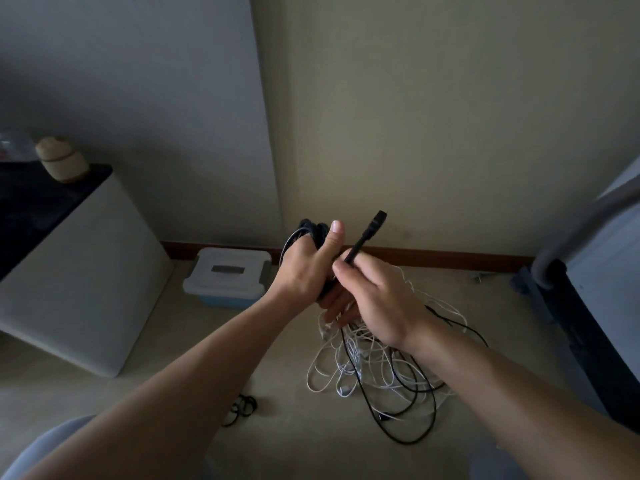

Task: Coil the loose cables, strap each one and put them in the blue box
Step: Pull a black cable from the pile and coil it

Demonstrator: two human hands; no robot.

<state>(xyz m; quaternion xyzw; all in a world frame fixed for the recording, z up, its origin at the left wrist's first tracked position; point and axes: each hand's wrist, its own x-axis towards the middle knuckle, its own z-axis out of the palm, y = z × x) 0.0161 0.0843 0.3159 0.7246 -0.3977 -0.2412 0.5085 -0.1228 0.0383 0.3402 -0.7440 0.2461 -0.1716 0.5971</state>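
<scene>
Coils of thin black cable sit bunched in the left hand, gripped against the palm with the thumb standing straight up beside the loops. The loops show above the knuckles; how the other left fingers wrap them is hidden behind the hand. Just right of that thumb, the right hand pinches the same black cable near its free end between curled fingers and thumb, so the short black plug sticks up and away past the fingertips. The two hands touch, held in the air above the floor.

Directly below the right fingers, a loose tangle of white and black cables lies spread on the pale floor, uncoiled. Left of the left fingers and nearer the wall, a blue plastic box stands on the floor with its white lid on, close to the brown skirting board. Well below the left fingers, beside the left forearm, a few small black looped straps lie on the floor.

Further left of the fingers stands a white cabinet with a dark top, and a small tan lidded jar rests on that surface. Far right of the fingers, dark furniture shows at the frame's edge, too dim to identify.
</scene>
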